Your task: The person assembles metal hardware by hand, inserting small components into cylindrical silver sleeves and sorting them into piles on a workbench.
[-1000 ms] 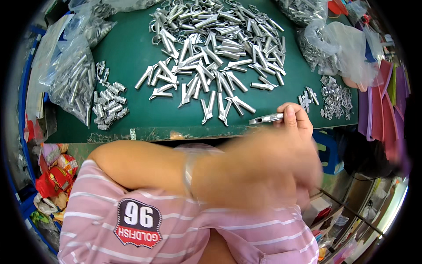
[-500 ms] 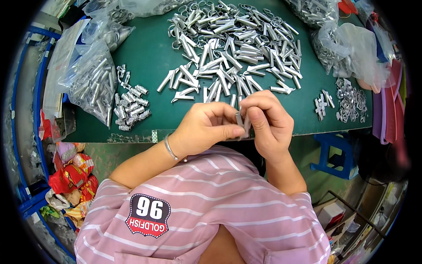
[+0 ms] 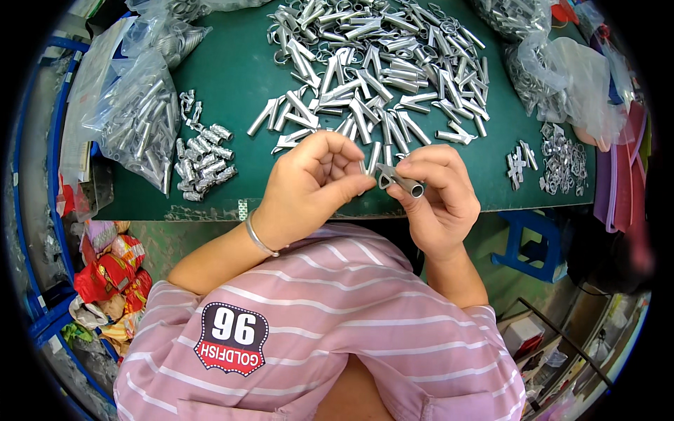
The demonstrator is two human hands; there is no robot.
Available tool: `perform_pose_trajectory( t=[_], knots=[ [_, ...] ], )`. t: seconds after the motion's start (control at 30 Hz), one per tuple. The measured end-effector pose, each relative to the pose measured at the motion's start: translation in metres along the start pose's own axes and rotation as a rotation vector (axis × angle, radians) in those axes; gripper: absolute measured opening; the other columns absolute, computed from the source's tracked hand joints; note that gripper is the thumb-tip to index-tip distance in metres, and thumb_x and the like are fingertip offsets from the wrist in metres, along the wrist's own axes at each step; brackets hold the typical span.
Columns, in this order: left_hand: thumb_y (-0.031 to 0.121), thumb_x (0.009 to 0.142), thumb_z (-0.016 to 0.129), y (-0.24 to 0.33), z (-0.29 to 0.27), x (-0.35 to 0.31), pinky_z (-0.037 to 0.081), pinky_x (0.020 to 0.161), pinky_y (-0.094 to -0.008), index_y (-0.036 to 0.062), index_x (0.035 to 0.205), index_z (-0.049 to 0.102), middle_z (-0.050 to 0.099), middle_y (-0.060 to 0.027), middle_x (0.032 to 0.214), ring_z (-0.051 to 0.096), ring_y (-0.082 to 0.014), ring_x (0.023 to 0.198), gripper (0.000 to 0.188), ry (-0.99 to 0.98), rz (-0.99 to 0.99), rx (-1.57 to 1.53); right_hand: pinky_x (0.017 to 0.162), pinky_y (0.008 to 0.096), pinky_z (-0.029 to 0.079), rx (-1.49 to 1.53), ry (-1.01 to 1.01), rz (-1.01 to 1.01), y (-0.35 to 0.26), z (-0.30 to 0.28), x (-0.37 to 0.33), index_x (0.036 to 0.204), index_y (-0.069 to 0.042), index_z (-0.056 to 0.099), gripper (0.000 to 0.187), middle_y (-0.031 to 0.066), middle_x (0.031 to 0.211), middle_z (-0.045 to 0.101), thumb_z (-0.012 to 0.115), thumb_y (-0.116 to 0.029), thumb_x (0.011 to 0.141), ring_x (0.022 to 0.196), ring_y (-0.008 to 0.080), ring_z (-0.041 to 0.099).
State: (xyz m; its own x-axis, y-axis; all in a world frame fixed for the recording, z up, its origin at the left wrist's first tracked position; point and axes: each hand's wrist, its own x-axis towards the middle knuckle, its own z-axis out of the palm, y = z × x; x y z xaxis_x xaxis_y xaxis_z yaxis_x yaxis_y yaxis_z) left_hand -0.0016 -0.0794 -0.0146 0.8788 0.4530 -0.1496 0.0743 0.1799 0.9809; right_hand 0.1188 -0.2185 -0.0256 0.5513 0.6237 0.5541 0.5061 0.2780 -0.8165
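My right hand [image 3: 446, 193] pinches a silver metal tube [image 3: 405, 183] between thumb and fingers. The round open end of the tube points toward me, and a flat, angled metal tab with a loop [image 3: 385, 177] shows at its other end. Close beside that tab, my left hand [image 3: 309, 179] is curled, its thumb stretched toward the fingertips. A thin bright piece of metal [image 3: 363, 167] shows at those fingertips; its shape is mostly hidden. Just beyond both hands spreads a large pile of similar tubes with angled tabs [image 3: 365, 84], mixed with metal rings.
Short ridged metal pieces [image 3: 207, 163] lie in a heap on the green table [image 3: 225, 77] at left, by a clear bag of tubes [image 3: 144, 116]. At right are small flat clips [image 3: 562, 165] and more filled bags [image 3: 537, 70]. A blue stool [image 3: 530, 245] stands below.
My hands have drawn slightly apart. The tube in my right hand has turned from upright to slanted, with its open end toward me. The left fingers have moved back from it.
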Motion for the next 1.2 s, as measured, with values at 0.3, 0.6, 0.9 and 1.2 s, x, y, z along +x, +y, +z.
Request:
perform_pose_trajectory(
  t=[0.3,0.6,0.9,1.2],
  knots=[
    [0.022,0.093,0.061,0.002,-0.002,0.007,0.053,0.057,-0.0223,-0.0018,0.096,0.062,0.065,-0.0091,0.081,0.063,-0.013,0.065,0.024,-0.185,-0.486,-0.672,0.076,0.0312,0.047,-0.032,-0.049,0.011,0.0,0.006,-0.001,0.095,0.0,0.064,0.033,0.0127,0.097,0.06,0.062,0.015,0.067,0.085,0.0233,0.059],
    [-0.003,0.08,0.069,-0.003,0.001,0.003,0.054,0.069,-0.0264,-0.0024,0.097,0.063,0.063,-0.0074,0.087,0.063,-0.0142,0.078,0.018,0.042,0.291,-0.044,0.073,0.0224,0.046,0.44,-0.019,0.454,-0.003,0.008,-0.015,0.113,0.003,0.053,0.021,0.0071,0.096,0.059,0.05,-0.01,0.097,0.084,0.01,0.055],
    [-0.003,0.068,0.075,0.004,-0.005,-0.002,0.048,0.057,-0.0238,0.003,0.096,0.069,0.062,-0.0088,0.083,0.06,-0.0141,0.066,0.029,0.049,0.586,0.477,0.068,0.0225,0.047,0.617,-0.011,0.494,0.003,0.006,-0.018,0.105,0.004,0.056,0.017,0.0072,0.092,0.06,0.058,-0.008,0.093,0.076,0.0099,0.056],
    [0.008,0.084,0.07,0.004,-0.002,-0.002,0.053,0.063,-0.0227,-0.004,0.103,0.066,0.066,-0.008,0.086,0.065,-0.0109,0.074,0.023,0.011,0.055,-0.076,0.071,0.0267,0.049,0.174,0.107,0.149,0.002,0.004,-0.01,0.096,0.004,0.06,0.019,0.0135,0.092,0.061,0.066,0.008,0.079,0.083,0.0207,0.06]
  ],
)
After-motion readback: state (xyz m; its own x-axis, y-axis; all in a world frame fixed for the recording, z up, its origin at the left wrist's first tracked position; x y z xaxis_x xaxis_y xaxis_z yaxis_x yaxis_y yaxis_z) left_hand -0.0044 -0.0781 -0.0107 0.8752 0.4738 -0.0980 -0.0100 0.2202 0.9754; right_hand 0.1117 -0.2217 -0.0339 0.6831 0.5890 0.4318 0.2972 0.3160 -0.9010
